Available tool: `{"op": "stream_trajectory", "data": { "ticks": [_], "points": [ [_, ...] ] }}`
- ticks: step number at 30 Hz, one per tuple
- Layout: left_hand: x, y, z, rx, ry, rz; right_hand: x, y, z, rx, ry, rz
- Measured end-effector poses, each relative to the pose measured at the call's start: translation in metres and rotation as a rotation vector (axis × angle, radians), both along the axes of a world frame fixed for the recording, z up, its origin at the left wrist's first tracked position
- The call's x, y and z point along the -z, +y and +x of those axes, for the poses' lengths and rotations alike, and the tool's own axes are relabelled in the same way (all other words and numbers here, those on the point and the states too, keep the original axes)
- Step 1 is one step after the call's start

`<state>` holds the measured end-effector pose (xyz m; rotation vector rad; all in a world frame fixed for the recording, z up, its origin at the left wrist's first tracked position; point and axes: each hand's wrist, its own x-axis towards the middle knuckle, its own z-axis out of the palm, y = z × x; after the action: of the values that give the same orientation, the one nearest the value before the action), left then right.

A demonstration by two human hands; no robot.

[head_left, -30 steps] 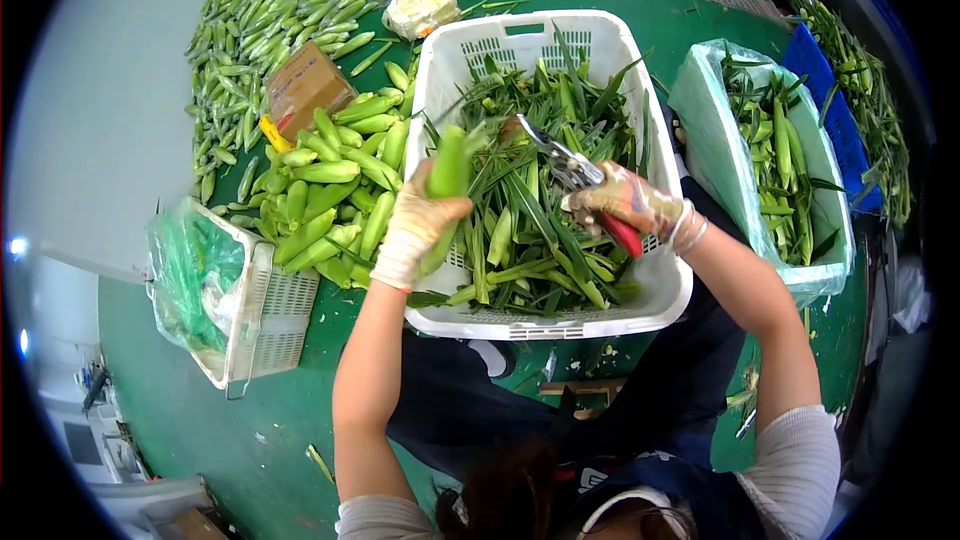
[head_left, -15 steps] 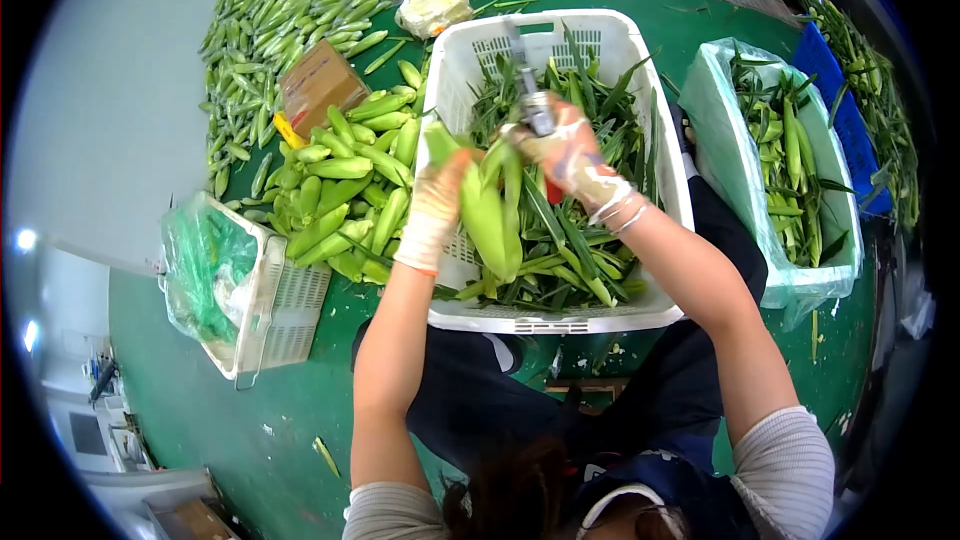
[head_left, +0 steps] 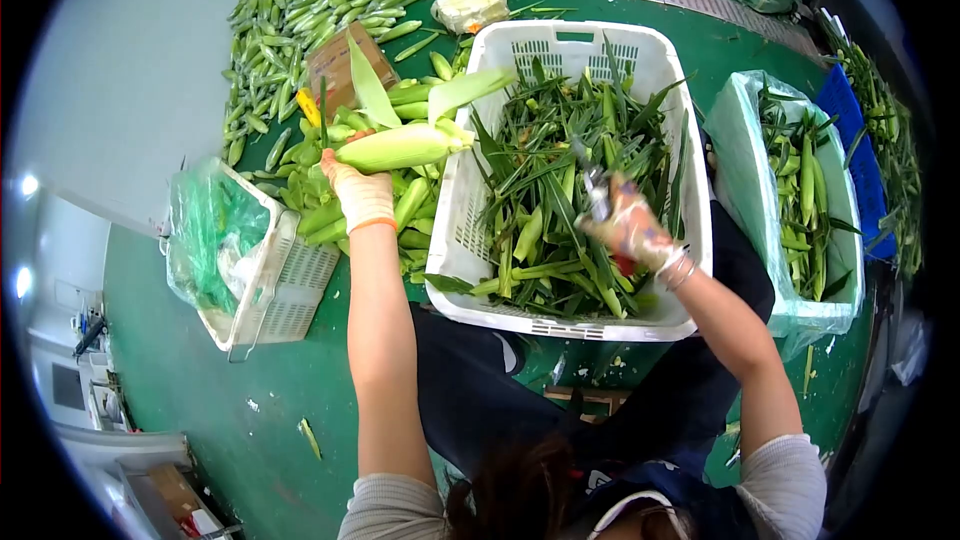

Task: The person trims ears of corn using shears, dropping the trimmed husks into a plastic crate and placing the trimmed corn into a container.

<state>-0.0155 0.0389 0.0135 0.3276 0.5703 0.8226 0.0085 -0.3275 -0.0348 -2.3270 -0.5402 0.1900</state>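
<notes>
My gloved left hand (head_left: 358, 190) grips a pale green ear of corn (head_left: 400, 148), its husk leaves splayed outward, above the heap of corn (head_left: 325, 223) left of the white crate. My gloved right hand (head_left: 632, 223) is closed around pruning shears (head_left: 597, 192) with red on the handle. The shears are blurred and hang over the white crate (head_left: 570, 328), which holds cut green leaves and husks (head_left: 540, 175).
A cardboard box (head_left: 340, 68) and a yellow tool (head_left: 309, 107) lie by the heap, with wrapped corn (head_left: 275, 55) behind. A smaller basket (head_left: 262, 285) stands at left. A lined crate (head_left: 745, 155) and a blue crate (head_left: 850, 145) are at right.
My left hand has moved left, carrying the corn from over the white crate to above the heap. My right hand has moved away from it, down and to the right, with the shears.
</notes>
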Motion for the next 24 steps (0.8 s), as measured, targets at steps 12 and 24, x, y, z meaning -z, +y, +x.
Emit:
{"op": "stream_trajectory", "data": {
  "ticks": [12,24],
  "points": [
    [0.032,-0.059,0.009,0.301,-0.059,-0.080,-0.033,0.051,-0.014,-0.121,0.286,0.202],
    [0.002,-0.122,-0.030,1.103,0.033,0.726,-0.057,0.072,0.011,-0.252,0.621,1.015]
  ]
}}
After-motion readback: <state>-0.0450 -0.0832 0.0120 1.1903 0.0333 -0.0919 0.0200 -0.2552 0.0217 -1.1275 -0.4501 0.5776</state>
